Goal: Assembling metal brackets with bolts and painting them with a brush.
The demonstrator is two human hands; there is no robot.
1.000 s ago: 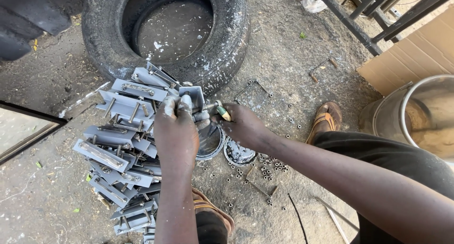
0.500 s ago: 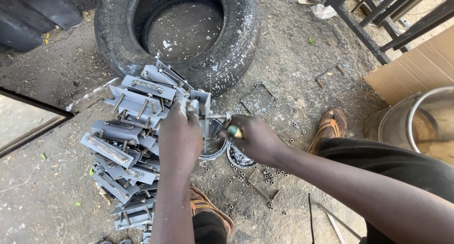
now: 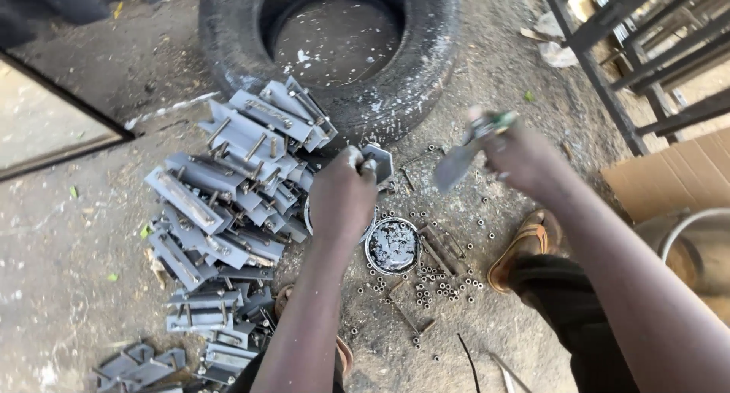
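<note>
At frame centre the left hand [image 3: 344, 199] is clamped on a flat grey metal plate [image 3: 378, 162], held above a round tin [image 3: 393, 246] of dark grease. The right hand [image 3: 525, 157], now lifted away to the upper right, grips a blurred brush [image 3: 464, 153]. Bolted steel brackets [image 3: 228, 203] lie piled left; small nuts [image 3: 437, 275] dot the dirt.

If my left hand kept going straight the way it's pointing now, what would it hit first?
Probably the old tyre. The left hand, gripping a grey metal piece, points up the picture toward the tyre's near wall, though depth is hard to judge.
</note>
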